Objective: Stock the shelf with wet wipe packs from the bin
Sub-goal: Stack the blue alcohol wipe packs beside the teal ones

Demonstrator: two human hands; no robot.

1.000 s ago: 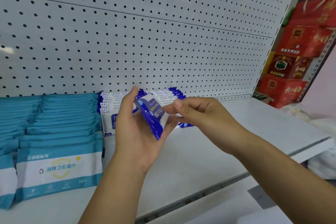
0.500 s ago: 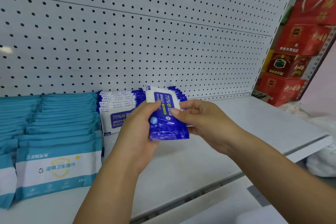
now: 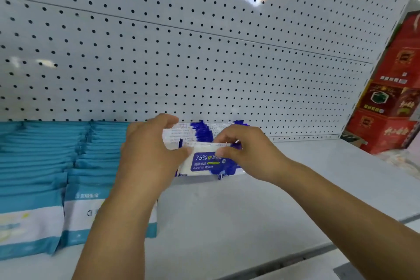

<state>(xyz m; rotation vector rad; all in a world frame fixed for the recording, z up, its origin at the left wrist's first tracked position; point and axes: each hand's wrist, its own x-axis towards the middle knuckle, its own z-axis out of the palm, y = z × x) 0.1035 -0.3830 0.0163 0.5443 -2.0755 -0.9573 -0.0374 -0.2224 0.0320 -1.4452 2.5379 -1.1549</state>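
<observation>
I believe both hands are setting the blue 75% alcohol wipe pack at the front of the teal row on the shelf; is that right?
Not the teal row. The head view shows the left hand and right hand setting the blue 75% alcohol wipe pack at the front of the blue-and-white row on the shelf.

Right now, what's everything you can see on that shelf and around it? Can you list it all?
held wipe pack: one, blue and white, in front of the blue row
blue wipe packs: a row, count unclear, blue and white, against the pegboard
teal wipe packs: many in rows, teal and white, shelf's left
shelf: one, white, under the packs
pegboard: one, white with black holes, behind
red boxes: several stacked, far right
left hand: pinches the held pack's left end
right hand: pinches its top right
</observation>
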